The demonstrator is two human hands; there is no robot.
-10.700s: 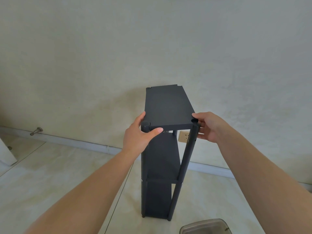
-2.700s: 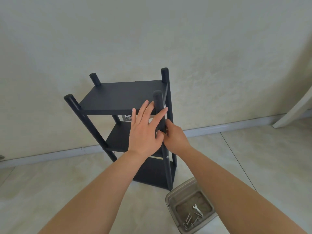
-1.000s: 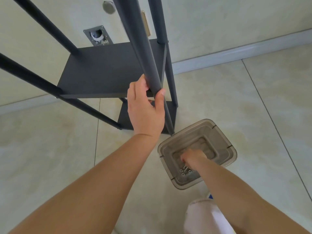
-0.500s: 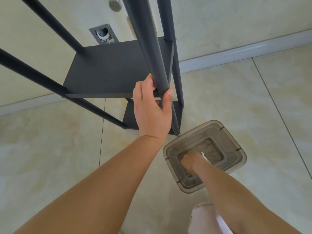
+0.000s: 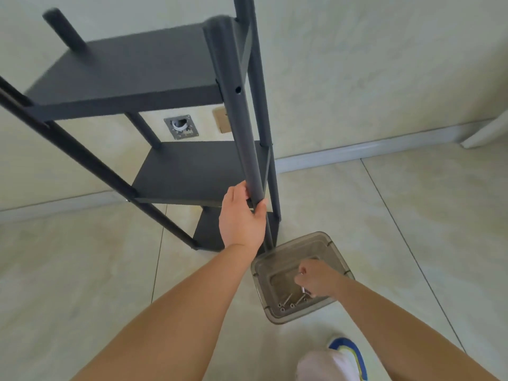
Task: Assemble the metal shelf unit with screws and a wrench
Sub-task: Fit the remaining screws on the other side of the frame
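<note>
- Your right hand [image 5: 316, 280], flat down in the translucent grey plastic tub [image 5: 336, 250] half a second ago, is now lifted above its floor with fingers curled round something small and metallic; it looks like a screw or the wrench, too small to tell which.
- Your view has tilted up: the top shelf and an unfilled screw hole [image 5: 238, 89] in the near post now show. Likely that joint is next.
- Your left hand [image 5: 242, 221] still wraps the near post of the dark grey metal shelf unit [image 5: 132, 70] at the middle shelf, keeping it upright on the tile floor by the wall.
- Tub stands on the floor just beside the unit's near foot. Inside: a few loose silver screws [image 5: 291, 301] along the near edge.
</note>
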